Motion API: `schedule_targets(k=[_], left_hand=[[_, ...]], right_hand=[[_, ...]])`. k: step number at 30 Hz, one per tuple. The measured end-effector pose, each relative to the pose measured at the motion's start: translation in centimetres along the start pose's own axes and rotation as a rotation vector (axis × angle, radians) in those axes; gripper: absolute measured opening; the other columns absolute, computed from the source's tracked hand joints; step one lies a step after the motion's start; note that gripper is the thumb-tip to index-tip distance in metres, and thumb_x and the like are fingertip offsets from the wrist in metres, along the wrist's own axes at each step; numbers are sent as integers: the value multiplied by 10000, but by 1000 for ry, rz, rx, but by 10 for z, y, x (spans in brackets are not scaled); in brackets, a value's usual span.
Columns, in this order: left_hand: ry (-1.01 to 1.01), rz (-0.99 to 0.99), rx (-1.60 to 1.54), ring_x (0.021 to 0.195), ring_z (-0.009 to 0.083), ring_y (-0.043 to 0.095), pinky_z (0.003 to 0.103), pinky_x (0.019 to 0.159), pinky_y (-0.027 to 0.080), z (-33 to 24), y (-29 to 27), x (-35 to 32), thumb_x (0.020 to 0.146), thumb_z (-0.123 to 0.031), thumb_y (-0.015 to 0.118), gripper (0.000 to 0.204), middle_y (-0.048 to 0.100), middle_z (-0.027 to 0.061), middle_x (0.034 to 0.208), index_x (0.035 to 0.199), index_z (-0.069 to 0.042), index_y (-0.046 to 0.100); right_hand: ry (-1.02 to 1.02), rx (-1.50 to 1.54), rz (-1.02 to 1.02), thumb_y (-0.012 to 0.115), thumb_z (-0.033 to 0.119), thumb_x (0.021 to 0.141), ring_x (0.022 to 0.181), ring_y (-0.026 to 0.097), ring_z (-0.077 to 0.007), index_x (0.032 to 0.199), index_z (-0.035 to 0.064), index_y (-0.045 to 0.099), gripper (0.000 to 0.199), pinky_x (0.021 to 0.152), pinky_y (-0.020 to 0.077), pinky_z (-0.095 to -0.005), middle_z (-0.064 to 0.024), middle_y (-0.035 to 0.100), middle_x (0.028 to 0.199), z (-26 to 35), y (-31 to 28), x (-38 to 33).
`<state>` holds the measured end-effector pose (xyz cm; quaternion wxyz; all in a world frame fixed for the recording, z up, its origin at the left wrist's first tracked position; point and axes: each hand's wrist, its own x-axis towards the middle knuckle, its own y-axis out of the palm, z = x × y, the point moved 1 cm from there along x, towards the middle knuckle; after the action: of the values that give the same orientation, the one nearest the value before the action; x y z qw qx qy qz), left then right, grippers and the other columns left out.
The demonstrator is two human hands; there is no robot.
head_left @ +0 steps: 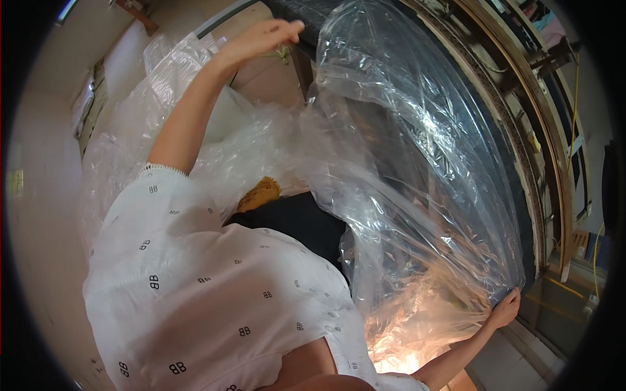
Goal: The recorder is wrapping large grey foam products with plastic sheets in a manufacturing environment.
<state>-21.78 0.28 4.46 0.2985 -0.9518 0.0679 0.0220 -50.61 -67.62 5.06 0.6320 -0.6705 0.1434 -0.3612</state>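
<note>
Our left hand [264,36] is stretched out up top, fingers closed on the far edge of the clear plastic sheet [404,163]. Our right hand [505,307] pinches the sheet's near corner at lower right. The sheet hangs spread between them over the dark table [521,195]. More crumpled plastic [150,98] lies at left, beside a yellow cloth [261,193].

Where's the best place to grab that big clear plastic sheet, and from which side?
Probably along its free edge, as both hands do now: the left hand pinches the far top edge and the right hand the near lower corner of the plastic sheet. The middle billows loose and slippery over the dark table, so a grip there would likely bunch. Come in from the outer edges, thumb over, fingers under.
</note>
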Motion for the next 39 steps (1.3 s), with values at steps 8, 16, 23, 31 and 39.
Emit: schedule_targets(k=[8, 16, 23, 31, 39], left_hand=[[41, -131, -365, 883, 76, 515, 226, 790, 382, -15, 54, -9, 792, -376, 649, 362, 621, -3, 927, 939, -46, 663], [339, -557, 140, 768, 213, 560, 320, 737, 432, -20, 41, 95, 753, -285, 642, 221, 555, 74, 801, 851, -90, 678], [328, -537, 370, 817, 251, 610, 427, 693, 376, -35, 43, 168, 720, -312, 660, 203, 652, 45, 778, 801, -127, 680], [304, -368, 420, 844, 231, 607, 434, 718, 376, -34, 52, 208, 698, -331, 676, 193, 648, 19, 803, 798, -167, 659], [224, -489, 112, 865, 212, 607, 433, 803, 382, -18, 58, 205, 712, -355, 661, 226, 653, 16, 838, 840, -170, 654]], right_hand=[[-61, 72, -62, 398, 388, 895, 829, 599, -350, 992, 56, 646, 426, 722, 461, -374, -134, 651, 939, -11, 15, 4], [-204, 660, 71, 459, 196, 932, 773, 442, -134, 938, -3, 488, 201, 718, 370, -234, -35, 482, 830, -26, 0, 1], [-126, 728, 139, 510, 122, 899, 738, 412, -101, 862, 0, 487, 129, 689, 360, -215, -15, 450, 783, -14, -17, -33], [47, 753, 212, 556, 159, 881, 626, 326, -42, 813, 49, 500, 141, 540, 264, -186, 50, 394, 702, -56, -12, -74], [230, 1010, 415, 566, 192, 878, 621, 373, -47, 794, 64, 507, 164, 548, 296, -199, 50, 436, 702, -7, -43, -117]])
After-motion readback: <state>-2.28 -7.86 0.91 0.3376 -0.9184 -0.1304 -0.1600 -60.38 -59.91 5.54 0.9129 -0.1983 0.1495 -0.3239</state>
